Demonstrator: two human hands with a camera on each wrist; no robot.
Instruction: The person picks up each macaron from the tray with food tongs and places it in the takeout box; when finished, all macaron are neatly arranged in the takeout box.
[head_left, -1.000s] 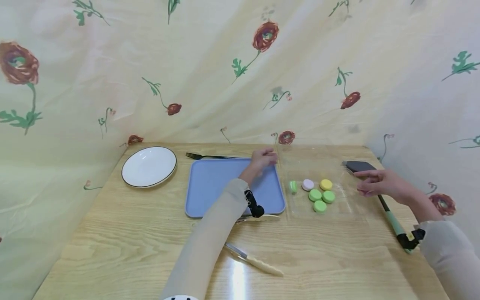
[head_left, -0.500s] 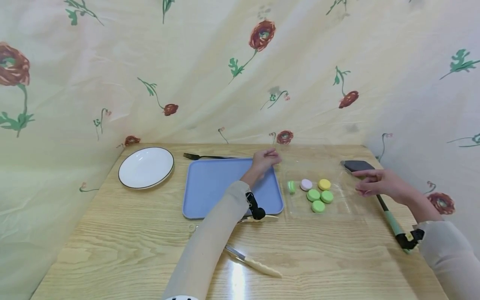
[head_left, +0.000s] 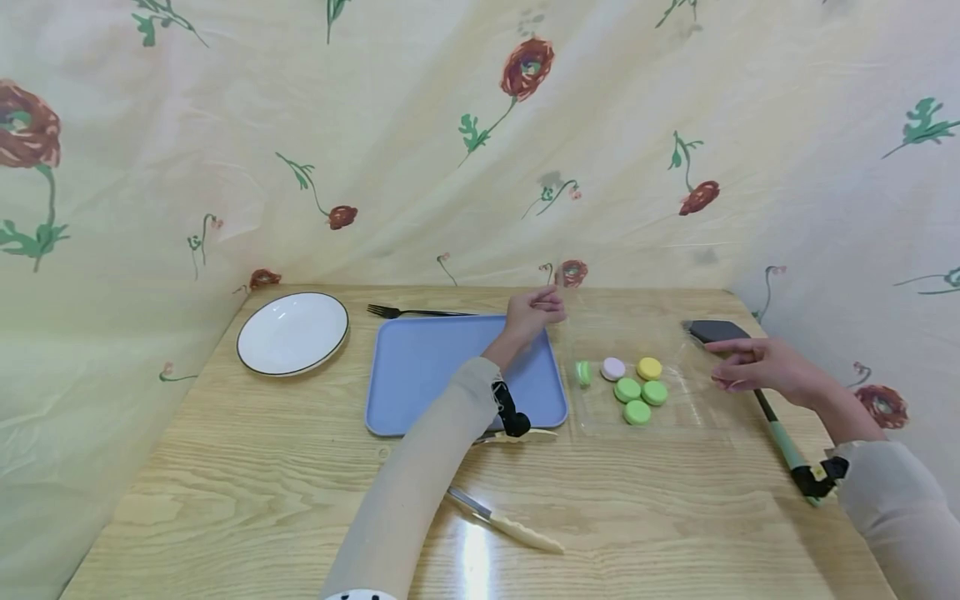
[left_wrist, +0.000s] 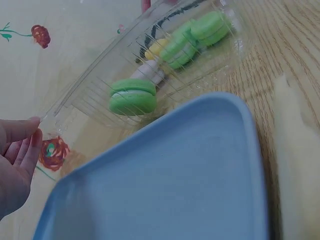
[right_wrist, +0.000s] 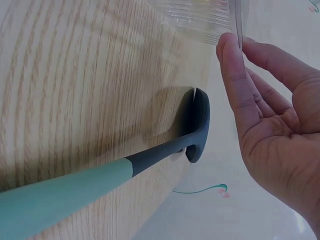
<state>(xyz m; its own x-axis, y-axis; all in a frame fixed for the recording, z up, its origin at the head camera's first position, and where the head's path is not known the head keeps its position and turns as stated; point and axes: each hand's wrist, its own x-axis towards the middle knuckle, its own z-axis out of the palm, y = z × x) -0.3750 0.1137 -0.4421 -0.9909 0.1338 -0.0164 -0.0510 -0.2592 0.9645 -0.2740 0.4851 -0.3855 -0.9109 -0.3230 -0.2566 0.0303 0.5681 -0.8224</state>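
Note:
A clear plastic box [head_left: 686,429] stands right of centre on the table, its outline faint. Inside are several green macarons [head_left: 637,412], a yellow macaron [head_left: 649,368] and a pale lilac macaron [head_left: 612,369]. One green macaron [left_wrist: 132,97] stands on edge near the box's left wall. My left hand [head_left: 534,315] reaches over the blue tray [head_left: 427,375] and pinches the box's left rim between thumb and forefinger. On the opposite side, my right hand [head_left: 772,368] pinches the clear rim with thumb and fingertips, as the right wrist view shows.
Below my right hand lies a spatula [right_wrist: 170,147] with a green handle. A white plate [head_left: 292,333] sits at the left, and a black fork [head_left: 420,313] lies behind the tray. A cream-handled knife [head_left: 517,529] lies in front, with another cream handle [head_left: 536,436] by the tray's edge.
My left hand has shifted slightly right and back along the box's left side. My right hand stays nearly still, and the macarons keep their places.

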